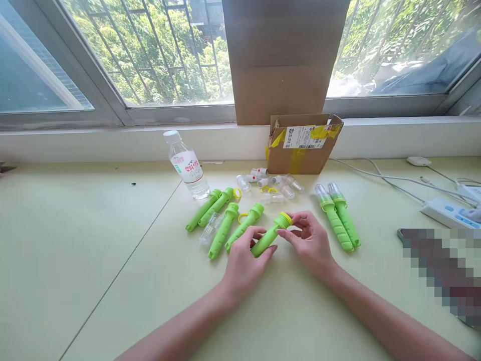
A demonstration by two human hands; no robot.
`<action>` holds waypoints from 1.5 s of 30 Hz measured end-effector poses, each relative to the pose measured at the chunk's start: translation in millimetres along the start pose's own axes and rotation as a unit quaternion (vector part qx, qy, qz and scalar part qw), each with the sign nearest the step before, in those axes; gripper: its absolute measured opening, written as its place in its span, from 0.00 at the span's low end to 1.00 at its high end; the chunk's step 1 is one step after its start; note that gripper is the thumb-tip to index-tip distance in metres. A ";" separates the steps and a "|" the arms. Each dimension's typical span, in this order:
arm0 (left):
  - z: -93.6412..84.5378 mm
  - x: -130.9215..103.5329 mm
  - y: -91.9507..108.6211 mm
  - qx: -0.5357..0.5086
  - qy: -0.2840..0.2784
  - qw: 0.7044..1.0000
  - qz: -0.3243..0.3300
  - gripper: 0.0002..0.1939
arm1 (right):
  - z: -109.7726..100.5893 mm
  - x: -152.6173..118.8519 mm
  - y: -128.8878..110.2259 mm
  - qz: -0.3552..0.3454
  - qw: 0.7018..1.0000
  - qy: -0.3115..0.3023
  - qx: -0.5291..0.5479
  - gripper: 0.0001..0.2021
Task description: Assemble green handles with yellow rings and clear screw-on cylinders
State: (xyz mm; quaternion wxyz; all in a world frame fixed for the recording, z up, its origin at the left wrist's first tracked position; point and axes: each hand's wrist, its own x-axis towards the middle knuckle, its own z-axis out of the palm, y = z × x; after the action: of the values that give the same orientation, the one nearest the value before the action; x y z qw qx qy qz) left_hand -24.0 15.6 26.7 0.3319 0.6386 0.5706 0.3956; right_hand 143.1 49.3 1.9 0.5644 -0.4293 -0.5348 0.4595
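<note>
At left on the smooth, pale table (86, 235), a clear, thin-walled bottle (189, 170) with a white cap (172, 136); then slim bare tubes (223, 232) in matte green plastic, threaded at the neck, with a see-through cover (211, 228) lying between two. Toward the middle, grips a slanted tube (266, 241) between thumb and fingers of the left hand (246, 263) and, with the right hand (309, 243), pinches a yellow ring (286, 217) at its threaded mouth. Seems to be at ring fitting; next, likely calls for a steady hold and even pressure. Farther right, two capped tubes (337, 224), grooved below shiny, clear domes (333, 189).
</note>
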 end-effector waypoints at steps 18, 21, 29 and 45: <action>-5.6 0.7 7.4 -0.161 -0.032 0.980 -0.111 0.12 | -6.8 6.0 -1.4 0.008 0.996 -0.084 -0.033 0.18; -6.9 1.6 7.2 -0.167 -0.037 0.979 -0.114 0.13 | -7.4 5.6 -1.9 0.000 0.995 -0.084 -0.046 0.16; -9.9 2.5 6.4 -0.173 -0.071 0.974 -0.125 0.16 | -8.9 5.6 -2.7 -0.029 0.992 -0.086 -0.093 0.16; -5.6 2.0 2.4 -0.075 -0.040 0.995 -0.042 0.12 | -6.2 2.0 0.5 -0.031 0.995 -0.050 -0.083 0.19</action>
State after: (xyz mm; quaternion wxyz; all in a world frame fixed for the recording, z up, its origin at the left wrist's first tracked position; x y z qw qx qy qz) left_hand -27.8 17.2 31.6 0.4181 0.6024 0.5520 0.3970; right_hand 149.2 51.5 1.5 0.5135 -0.4346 -0.6117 0.4164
